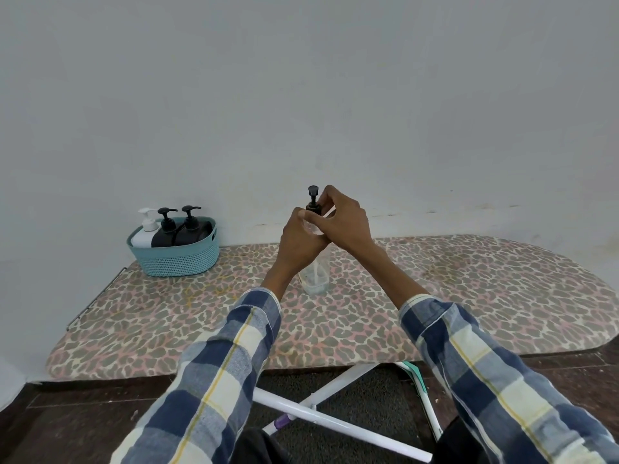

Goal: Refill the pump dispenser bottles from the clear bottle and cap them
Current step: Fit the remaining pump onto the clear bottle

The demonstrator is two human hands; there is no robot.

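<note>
Clear bottle (315, 277) stands upright on the leopard-print ironing board (469, 296), near its middle, with a black pump (313, 199) at its neck. Left hand (301, 241) wraps its grip around the bottle's upper part, fingers curled. Right hand (343, 217) pinches the pump's collar from above. At the board's far left end, a teal basket (174, 256) holds one white dispenser (144, 231) and two black dispensers (181, 229).

Long sleeves (214, 373) in navy, cream and grey plaid, thin yellow lines.
</note>
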